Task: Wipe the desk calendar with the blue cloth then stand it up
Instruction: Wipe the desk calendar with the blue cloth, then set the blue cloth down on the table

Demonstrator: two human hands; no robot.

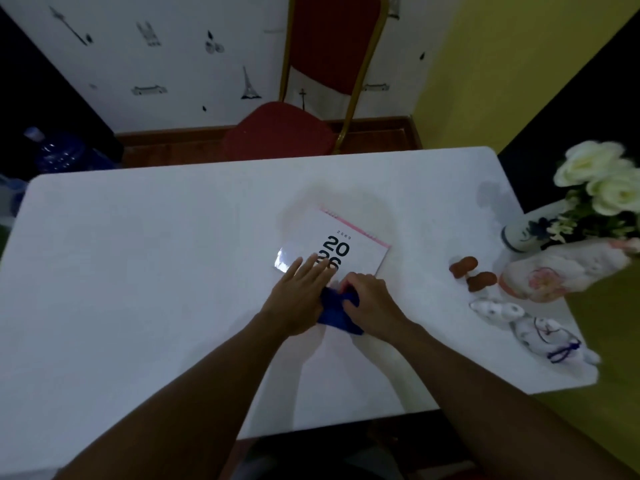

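Note:
The desk calendar (349,237) lies flat on the white table (138,265), white cover with "2026" in dark digits and a pink spiral edge at its far side. My left hand (298,289) rests with fingers spread on the calendar's near corner. The blue cloth (334,311) is bunched up between both hands at the calendar's near edge. My right hand (370,303) has its fingers curled over the cloth. Part of the cloth is hidden under both hands.
On the table's right side stand two brown mushroom figures (471,271), a pink-and-white ceramic figure (554,275), white-and-blue ceramic animals (533,330) and a vase of white flowers (599,188). A red chair (287,129) stands behind the table. A blue water bottle (59,150) is at far left.

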